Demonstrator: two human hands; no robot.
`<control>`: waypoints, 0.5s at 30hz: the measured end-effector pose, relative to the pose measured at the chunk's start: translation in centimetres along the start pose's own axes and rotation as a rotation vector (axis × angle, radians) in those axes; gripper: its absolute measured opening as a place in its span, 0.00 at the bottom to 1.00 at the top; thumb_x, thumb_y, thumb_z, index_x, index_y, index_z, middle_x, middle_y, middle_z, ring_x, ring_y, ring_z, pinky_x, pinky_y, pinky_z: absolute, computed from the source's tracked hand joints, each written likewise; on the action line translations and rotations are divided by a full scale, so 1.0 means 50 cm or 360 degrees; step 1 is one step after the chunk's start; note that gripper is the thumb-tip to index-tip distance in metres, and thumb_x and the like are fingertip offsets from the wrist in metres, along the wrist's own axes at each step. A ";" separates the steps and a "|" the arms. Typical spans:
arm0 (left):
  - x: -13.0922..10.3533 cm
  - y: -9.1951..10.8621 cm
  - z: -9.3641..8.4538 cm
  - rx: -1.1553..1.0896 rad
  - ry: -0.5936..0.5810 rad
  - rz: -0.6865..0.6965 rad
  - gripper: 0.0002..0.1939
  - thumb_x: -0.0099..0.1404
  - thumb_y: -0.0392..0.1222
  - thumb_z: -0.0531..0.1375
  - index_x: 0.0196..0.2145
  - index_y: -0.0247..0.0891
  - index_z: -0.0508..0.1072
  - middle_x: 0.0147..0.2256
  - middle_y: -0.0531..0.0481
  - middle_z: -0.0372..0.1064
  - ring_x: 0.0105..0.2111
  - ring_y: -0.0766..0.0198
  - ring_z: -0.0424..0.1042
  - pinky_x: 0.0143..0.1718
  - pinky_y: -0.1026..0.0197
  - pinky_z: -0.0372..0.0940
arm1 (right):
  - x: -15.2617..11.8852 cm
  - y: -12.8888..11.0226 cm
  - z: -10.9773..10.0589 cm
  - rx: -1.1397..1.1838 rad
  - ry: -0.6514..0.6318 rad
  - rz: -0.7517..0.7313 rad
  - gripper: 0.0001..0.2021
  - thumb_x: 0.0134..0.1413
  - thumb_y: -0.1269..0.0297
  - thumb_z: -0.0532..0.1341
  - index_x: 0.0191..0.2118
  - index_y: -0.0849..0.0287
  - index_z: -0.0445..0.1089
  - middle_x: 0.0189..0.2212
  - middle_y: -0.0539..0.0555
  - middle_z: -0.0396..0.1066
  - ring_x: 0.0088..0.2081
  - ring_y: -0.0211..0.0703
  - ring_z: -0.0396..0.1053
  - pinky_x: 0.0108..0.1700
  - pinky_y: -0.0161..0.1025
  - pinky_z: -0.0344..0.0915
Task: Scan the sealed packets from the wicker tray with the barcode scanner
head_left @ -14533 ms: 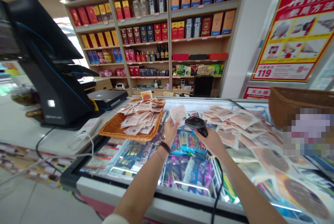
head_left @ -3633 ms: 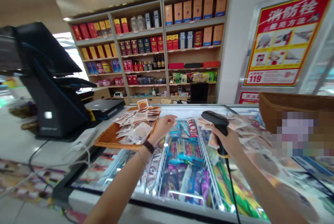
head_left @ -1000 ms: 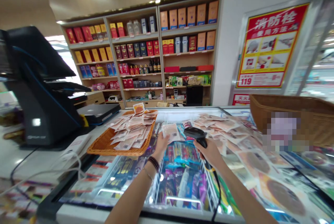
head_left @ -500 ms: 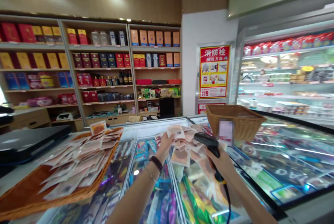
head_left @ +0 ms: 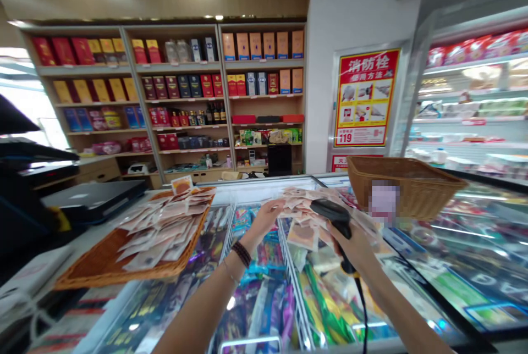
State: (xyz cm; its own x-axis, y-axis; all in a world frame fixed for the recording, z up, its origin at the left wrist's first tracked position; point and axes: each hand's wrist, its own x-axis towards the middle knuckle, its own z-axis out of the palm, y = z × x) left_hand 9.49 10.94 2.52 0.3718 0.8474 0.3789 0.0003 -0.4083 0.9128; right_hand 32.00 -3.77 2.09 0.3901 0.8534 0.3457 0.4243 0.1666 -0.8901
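My right hand is wrapped around the grip of a black barcode scanner, its cable running down over the freezer. The scanner's head points left, above a pile of flat, clear-wrapped packets with pinkish-brown contents. At the left edge of this pile is my left hand, its fingers stretched out and the thumb a little apart; no packet shows clearly in it. A beaded bracelet is on the left wrist. To the left, an orange-brown wicker tray bears many similar packets.
Beneath my hands a glass-topped freezer holds colourful wrapped goods between white wire dividers. A brown wicker basket stands on the right. A black flat device lies at the left. Stocked shelves line the back.
The view has turned left, so the scene sits further right. The packet in my left fingertips no longer shows clearly there. My right hand keeps hold of the barcode scanner.
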 end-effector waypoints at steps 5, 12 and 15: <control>-0.097 0.048 -0.180 0.0299 0.0323 -0.0058 0.16 0.64 0.49 0.65 0.44 0.37 0.82 0.44 0.42 0.81 0.46 0.53 0.78 0.50 0.55 0.71 | 0.006 -0.061 0.112 0.0130 -0.0283 -0.0079 0.22 0.54 0.41 0.63 0.21 0.53 0.64 0.10 0.50 0.65 0.14 0.40 0.64 0.22 0.37 0.62; -0.218 0.078 -0.415 0.1034 0.0819 -0.0214 0.13 0.66 0.37 0.60 0.46 0.35 0.79 0.49 0.40 0.79 0.47 0.54 0.77 0.55 0.53 0.69 | -0.025 -0.133 0.276 0.0319 -0.0508 -0.0116 0.21 0.52 0.41 0.64 0.23 0.52 0.64 0.11 0.48 0.64 0.14 0.41 0.64 0.22 0.38 0.64; -0.262 0.078 -0.479 0.1557 0.0735 -0.0413 0.16 0.66 0.35 0.61 0.51 0.34 0.76 0.53 0.37 0.77 0.53 0.52 0.75 0.59 0.52 0.66 | -0.041 -0.142 0.339 0.0358 -0.0595 -0.0110 0.22 0.50 0.40 0.64 0.24 0.52 0.63 0.11 0.48 0.65 0.14 0.41 0.64 0.21 0.38 0.62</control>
State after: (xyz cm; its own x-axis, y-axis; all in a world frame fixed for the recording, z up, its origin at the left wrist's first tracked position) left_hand -17.61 6.35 4.76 -0.1269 0.9079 0.3996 0.8357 -0.1192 0.5362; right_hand 14.31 1.67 2.67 0.0269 0.9496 0.3124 0.2344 0.2978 -0.9254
